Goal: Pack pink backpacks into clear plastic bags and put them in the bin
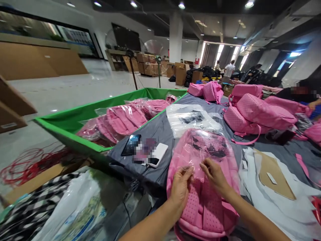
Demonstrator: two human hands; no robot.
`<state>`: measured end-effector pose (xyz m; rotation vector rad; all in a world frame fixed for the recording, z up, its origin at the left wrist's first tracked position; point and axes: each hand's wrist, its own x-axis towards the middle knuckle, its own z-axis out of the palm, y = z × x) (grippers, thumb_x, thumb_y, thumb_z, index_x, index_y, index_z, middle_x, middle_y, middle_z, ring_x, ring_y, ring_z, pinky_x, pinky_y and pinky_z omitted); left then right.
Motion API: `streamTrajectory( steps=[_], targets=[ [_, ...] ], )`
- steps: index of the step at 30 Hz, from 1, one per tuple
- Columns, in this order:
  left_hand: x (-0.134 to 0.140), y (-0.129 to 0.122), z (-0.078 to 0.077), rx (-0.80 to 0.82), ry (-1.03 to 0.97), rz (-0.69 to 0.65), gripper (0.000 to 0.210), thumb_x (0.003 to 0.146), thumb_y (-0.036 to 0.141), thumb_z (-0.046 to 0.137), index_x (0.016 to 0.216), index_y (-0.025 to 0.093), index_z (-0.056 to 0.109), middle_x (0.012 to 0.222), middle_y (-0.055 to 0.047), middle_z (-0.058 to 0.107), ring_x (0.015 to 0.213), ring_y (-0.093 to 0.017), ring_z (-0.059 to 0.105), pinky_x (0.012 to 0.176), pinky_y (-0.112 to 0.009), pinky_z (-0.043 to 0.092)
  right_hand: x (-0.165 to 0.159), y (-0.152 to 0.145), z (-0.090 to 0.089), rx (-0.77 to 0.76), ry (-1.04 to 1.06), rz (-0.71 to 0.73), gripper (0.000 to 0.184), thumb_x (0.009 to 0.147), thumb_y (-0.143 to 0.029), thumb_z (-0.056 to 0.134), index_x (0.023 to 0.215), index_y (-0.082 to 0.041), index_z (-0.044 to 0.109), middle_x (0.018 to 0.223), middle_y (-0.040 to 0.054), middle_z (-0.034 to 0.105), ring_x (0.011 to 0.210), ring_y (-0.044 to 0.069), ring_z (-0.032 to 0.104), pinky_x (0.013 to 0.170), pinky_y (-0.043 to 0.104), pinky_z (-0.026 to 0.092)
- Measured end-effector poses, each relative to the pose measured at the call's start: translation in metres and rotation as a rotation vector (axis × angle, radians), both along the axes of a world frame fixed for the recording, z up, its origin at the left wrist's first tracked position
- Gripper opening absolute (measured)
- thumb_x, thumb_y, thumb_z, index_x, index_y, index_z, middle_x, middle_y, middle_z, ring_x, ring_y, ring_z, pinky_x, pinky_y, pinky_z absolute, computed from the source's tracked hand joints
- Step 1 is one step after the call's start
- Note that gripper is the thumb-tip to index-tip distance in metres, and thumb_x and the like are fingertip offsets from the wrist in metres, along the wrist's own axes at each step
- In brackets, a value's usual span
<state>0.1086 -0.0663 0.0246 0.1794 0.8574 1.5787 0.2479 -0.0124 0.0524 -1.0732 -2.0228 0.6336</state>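
Plastic film (pixel 200 151) in left grip (pixel 181 183) and right grip (pixel 215 173); both pinch-tight

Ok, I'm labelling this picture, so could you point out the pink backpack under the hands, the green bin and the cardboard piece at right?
Pink backpack (pixel 211 207): head view, its dotted lower half.
Green bin (pixel 72 117): head view, inside of its far wall.
Cardboard piece (pixel 279 172): head view, bare middle.

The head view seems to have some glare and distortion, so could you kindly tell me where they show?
In the head view, glare streaks the clear plastic over the pink backpack and spots the pale floor; also in the head view, the cardboard at far left looks stretched, and the distant people look soft.
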Motion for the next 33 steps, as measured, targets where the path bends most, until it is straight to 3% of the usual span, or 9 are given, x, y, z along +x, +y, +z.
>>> streamTrajectory(
  steps=[4,7,9,11,14,18,22,29,33],
  targets=[
    [-0.035,0.004,-0.019,0.067,0.512,-0.012,0.057,0.059,0.059,0.089,0.06,0.02,0.048,0.049,0.009,0.045,0.041,-0.006,0.04,0.041,-0.019,0.032,0.006,0.028,0.007,-0.138,0.163,-0.194,0.043,0.097,-0.065,0.039,0.078,-0.026,0.041,0.059,-0.0037,0.049,0.05,0.015,0.047,0.048,0.026,0.037],
    [-0.059,0.004,-0.018,0.145,0.963,0.133,0.043,0.073,0.058,0.076,0.083,0.019,0.062,0.075,-0.001,0.065,0.058,-0.016,0.06,0.056,-0.029,0.051,0.008,0.055,0.017,-0.215,0.269,-0.257,0.048,0.092,-0.073,0.04,0.077,-0.028,0.036,0.056,-0.0072,0.04,0.044,0.014,0.039,0.042,0.026,0.031],
    [-0.063,0.0,-0.008,0.248,1.363,0.314,0.049,0.083,0.048,0.071,0.121,0.019,0.061,0.121,-0.014,0.068,0.101,-0.028,0.069,0.087,-0.043,0.056,0.002,0.063,0.022,-0.192,0.262,-0.217,0.052,0.088,-0.076,0.044,0.073,-0.027,0.037,0.058,-0.0069,0.038,0.047,0.013,0.038,0.043,0.025,0.031],
    [-0.058,-0.003,0.002,0.395,1.75,0.405,0.065,0.088,0.037,0.068,0.146,0.02,0.045,0.15,-0.019,0.051,0.136,-0.034,0.051,0.11,-0.053,0.042,-0.01,0.058,0.026,-0.177,0.197,-0.13,0.052,0.09,-0.075,0.044,0.073,-0.026,0.04,0.059,-0.0055,0.042,0.05,0.014,0.041,0.047,0.026,0.032],
    [-0.05,0.004,0.007,0.508,2.091,0.348,0.059,0.092,0.025,0.063,0.148,0.017,0.046,0.135,-0.017,0.062,0.128,-0.033,0.055,0.113,-0.053,0.037,-0.022,0.033,0.029,-0.094,-0.022,0.029,0.039,0.094,-0.062,0.05,0.087,-0.023,0.051,0.06,-0.0062,0.046,0.053,0.014,0.045,0.052,0.026,0.032],
    [-0.068,0.023,-0.014,0.365,2.115,0.339,0.029,0.094,0.011,0.048,0.114,0.019,0.069,0.092,-0.007,0.069,0.09,-0.026,0.063,0.09,-0.043,0.048,0.002,-0.001,0.019,0.221,-0.494,0.017,0.037,0.084,-0.023,0.07,0.118,-0.022,0.057,0.078,-0.0016,0.063,0.063,0.016,0.057,0.055,0.026,0.032],
    [-0.093,0.027,-0.037,0.325,2.009,0.48,0.028,0.095,0.014,0.048,0.111,0.019,0.071,0.093,-0.008,0.067,0.091,-0.026,0.062,0.085,-0.041,0.048,0.063,-0.016,0.0,0.429,-0.761,-0.307,0.023,0.085,-0.007,0.055,0.098,-0.022,0.066,0.089,0.007,0.069,0.078,0.021,0.064,0.064,0.029,0.039],
    [-0.096,0.023,-0.061,0.265,1.811,0.268,0.03,0.096,0.035,0.045,0.109,0.021,0.069,0.097,-0.01,0.067,0.092,-0.029,0.065,0.086,-0.043,0.053,0.137,-0.029,-0.014,0.082,-0.214,-0.534,0.019,0.095,-0.035,0.044,0.098,-0.023,0.059,0.084,0.004,0.067,0.074,0.021,0.065,0.066,0.032,0.049],
    [-0.104,0.028,-0.056,0.153,1.597,0.087,0.025,0.09,0.043,0.049,0.087,0.025,0.065,0.084,-0.006,0.071,0.075,-0.027,0.067,0.073,-0.038,0.052,0.146,-0.031,-0.021,0.108,-0.307,-0.645,0.013,0.087,-0.031,0.052,0.091,-0.023,0.061,0.08,0.0024,0.059,0.066,0.019,0.056,0.059,0.03,0.041]
  ],
)
